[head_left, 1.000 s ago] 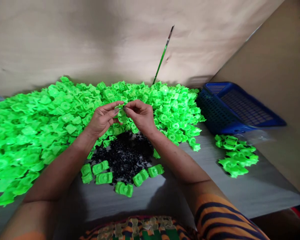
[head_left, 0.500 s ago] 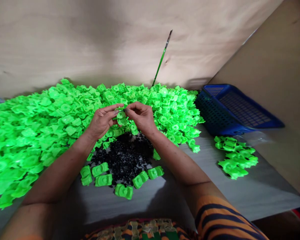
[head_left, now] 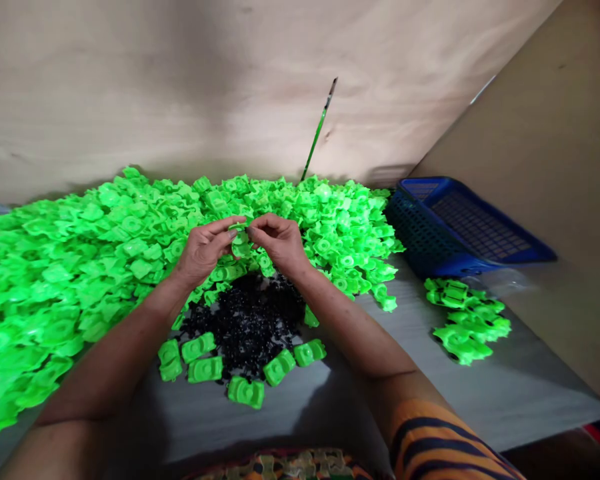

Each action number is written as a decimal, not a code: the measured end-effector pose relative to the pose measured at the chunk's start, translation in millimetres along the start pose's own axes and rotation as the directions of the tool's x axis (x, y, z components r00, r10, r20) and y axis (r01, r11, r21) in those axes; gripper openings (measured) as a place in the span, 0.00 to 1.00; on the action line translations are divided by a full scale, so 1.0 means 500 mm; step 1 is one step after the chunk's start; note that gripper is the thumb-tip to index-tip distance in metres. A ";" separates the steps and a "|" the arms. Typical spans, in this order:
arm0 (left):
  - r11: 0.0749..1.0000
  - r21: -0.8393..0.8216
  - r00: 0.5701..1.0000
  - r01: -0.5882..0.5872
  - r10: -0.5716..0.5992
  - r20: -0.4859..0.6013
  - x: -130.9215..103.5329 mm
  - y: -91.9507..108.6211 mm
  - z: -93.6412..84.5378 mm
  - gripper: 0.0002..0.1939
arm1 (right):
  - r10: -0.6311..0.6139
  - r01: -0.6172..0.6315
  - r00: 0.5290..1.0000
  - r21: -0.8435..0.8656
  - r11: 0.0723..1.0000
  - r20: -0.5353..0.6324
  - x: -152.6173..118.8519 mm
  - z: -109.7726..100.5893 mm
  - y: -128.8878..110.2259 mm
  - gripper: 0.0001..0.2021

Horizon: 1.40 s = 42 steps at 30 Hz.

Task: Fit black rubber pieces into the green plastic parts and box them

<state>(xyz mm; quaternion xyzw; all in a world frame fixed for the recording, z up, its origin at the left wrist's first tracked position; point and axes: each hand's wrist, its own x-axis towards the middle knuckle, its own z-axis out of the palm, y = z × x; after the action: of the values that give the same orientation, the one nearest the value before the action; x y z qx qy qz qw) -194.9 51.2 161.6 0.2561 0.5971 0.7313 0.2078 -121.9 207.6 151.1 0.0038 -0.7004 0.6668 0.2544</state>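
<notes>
Between my two hands is a small green plastic car body [head_left: 240,245], raised over the pile. My left hand [head_left: 205,248] grips it from the left side with thumb and fingers. The thumb and forefinger of my right hand [head_left: 279,241] are pinched at its right edge on a small dark piece [head_left: 249,231], mostly hidden by the fingertips. Just below my hands lies a heap of small black parts [head_left: 253,323]. Several green car bodies [head_left: 246,392] are set around the near side of that heap.
A large pile of green car bodies [head_left: 105,247] spreads along the wooden wall. A green stick [head_left: 317,133] rises behind it. On the right are a blue basket [head_left: 430,233] and several green cars with black parts [head_left: 467,323] on the grey table [head_left: 380,417].
The whole view has shifted slightly, so everything sits a little lower and to the left. Both hands keep nearly the same hold on the green car body.
</notes>
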 end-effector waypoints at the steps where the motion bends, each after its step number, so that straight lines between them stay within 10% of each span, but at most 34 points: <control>1: 1.000 0.005 1.000 -0.001 0.001 -0.003 0.000 0.000 0.000 0.27 | -0.004 0.004 1.000 -0.003 1.000 -0.006 -0.001 0.001 0.001 0.13; 18: 1.000 0.031 1.000 -0.004 0.005 -0.022 -0.009 0.004 0.001 0.19 | -0.278 0.253 0.961 -0.409 0.877 -0.002 -0.023 0.016 0.008 0.08; 32: 0.999 0.029 0.999 -0.024 0.025 -0.038 0.000 0.005 -0.004 0.19 | -0.265 0.253 0.963 -0.534 0.807 0.056 -0.018 0.008 -0.002 0.07; 36: 0.998 -0.007 0.985 -0.069 0.067 -0.159 0.012 0.031 -0.025 0.21 | -0.119 0.255 0.965 -0.725 0.640 0.234 -0.030 -0.001 -0.068 0.04; 39: 0.995 -0.033 0.965 -0.090 0.079 -0.251 0.017 0.048 -0.035 0.24 | 0.282 0.406 0.803 -0.828 0.388 0.526 -0.051 0.019 -0.111 0.06; 42: 0.996 -0.042 0.963 -0.077 0.063 -0.261 0.011 0.050 -0.029 0.26 | 0.585 0.528 0.577 -0.807 0.265 0.570 -0.068 0.054 -0.115 0.11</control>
<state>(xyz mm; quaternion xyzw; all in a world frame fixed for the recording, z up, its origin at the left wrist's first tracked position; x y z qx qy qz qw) -208.4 38.4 184.5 0.1737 0.5907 0.7805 0.1085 -82.1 164.6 192.7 0.1394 -0.9756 0.0126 -0.1690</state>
